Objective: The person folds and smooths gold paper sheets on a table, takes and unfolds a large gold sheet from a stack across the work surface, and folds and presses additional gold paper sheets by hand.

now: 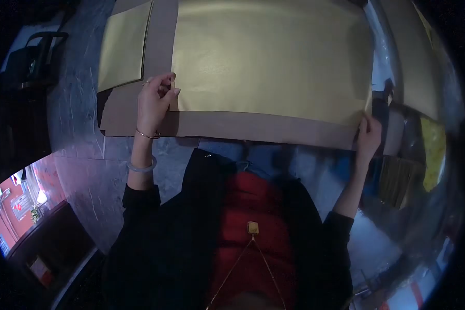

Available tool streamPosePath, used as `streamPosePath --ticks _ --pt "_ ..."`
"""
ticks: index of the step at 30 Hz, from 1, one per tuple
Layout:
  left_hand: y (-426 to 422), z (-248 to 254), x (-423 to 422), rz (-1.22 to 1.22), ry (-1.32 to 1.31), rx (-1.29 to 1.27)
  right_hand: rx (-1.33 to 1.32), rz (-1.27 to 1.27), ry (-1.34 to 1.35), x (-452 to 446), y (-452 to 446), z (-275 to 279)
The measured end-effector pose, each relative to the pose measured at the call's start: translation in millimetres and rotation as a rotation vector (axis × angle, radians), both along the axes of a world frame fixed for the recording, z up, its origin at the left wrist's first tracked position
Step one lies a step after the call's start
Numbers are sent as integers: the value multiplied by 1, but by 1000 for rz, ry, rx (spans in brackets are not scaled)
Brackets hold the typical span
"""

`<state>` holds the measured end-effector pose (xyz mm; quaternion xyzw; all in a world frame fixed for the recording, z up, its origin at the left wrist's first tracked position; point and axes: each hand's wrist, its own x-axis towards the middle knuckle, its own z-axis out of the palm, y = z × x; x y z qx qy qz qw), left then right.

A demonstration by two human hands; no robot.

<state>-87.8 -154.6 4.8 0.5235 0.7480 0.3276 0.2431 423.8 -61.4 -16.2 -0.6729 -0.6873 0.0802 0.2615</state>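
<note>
A large sheet of gold paper (268, 57) lies across a brown cardboard-like board (232, 121). At the sheet's near left corner, my left hand (154, 101) pinches the edge between thumb and fingers. My right hand (368, 134) grips the near right corner, where a narrow strip of the edge stands up. A bracelet and a bangle circle my left wrist. To the left of the sheet, a smaller gold piece (124, 46) rests on the same board. The sheet's far edge runs out of view.
Clear plastic wrap (381, 51) and another brown board (411, 57) are on the right. Beyond my right hand are a yellow packet (433, 152) and a brown stack (398, 181). A dark object with a handle (36, 59) stands at far left, above the grey floor (77, 119).
</note>
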Motion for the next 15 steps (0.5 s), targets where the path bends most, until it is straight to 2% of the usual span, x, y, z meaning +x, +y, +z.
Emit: streamPosePath --ticks 3,5,7,9,11,13,15 --pt "2 5 2 -18 12 3 11 39 0 5 1 -3" --pt "3 13 4 -123 355 20 10 29 -6 2 0 -1" --pt "8 26 14 -115 297 -39 0 14 -52 0 0 -1" --pt "14 26 13 -397 539 203 3 10 -29 1 1 -2" --pt "16 34 24 -480 454 162 2 -1 38 -10 -2 9" --pt "17 34 22 -670 414 93 56 46 14 -2 2 2" --pt "18 33 19 -676 419 45 49 17 84 -5 -1 9"
